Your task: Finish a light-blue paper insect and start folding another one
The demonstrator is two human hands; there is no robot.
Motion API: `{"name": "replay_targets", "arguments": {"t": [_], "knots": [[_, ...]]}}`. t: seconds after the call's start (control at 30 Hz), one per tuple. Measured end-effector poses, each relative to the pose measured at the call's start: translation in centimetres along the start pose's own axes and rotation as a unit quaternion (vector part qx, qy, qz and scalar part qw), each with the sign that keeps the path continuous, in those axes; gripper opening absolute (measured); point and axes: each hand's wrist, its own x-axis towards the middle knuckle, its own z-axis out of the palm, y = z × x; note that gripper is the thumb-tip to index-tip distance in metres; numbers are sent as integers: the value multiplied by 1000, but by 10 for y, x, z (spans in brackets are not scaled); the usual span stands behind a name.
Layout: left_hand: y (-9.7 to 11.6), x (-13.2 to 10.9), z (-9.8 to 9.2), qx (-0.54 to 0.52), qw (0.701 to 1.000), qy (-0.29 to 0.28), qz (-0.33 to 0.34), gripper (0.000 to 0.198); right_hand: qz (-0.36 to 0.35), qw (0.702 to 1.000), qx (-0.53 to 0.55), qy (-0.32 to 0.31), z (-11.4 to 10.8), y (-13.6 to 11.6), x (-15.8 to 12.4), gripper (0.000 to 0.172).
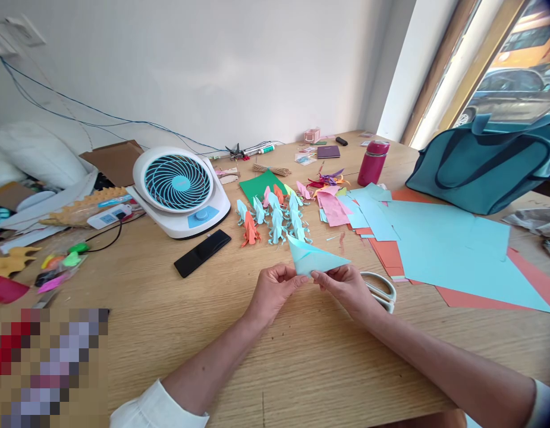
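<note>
A light blue folded paper, roughly triangular, is held up above the table between both hands. My left hand pinches its lower left corner between thumb and fingers. On the lower edge, close beside the left thumb, my right hand pinches the same sheet. Scissors with white handles lie partly hidden behind my right hand. Just beyond the paper stand several folded paper figures, mostly light blue, with an orange figure at the front left.
A white fan and a black phone lie left. Light blue sheets over orange ones spread right, before a teal bag and a magenta bottle. Green paper lies behind the figures.
</note>
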Motion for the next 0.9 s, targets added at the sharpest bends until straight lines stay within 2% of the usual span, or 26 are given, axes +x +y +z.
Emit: {"name": "replay_targets", "arguments": {"t": [0.23,0.43,0.9], "knots": [[-1,0,-1,-20,1000,21,-9,37,-8,1000,0,-5,-3,4,0,47],[2,0,-1,-33,999,3,-22,37,-3,1000,-13,1,-3,6,0,48],[6,2,-3,-57,998,9,-30,38,-9,1000,-21,-10,-3,5,0,46]]}}
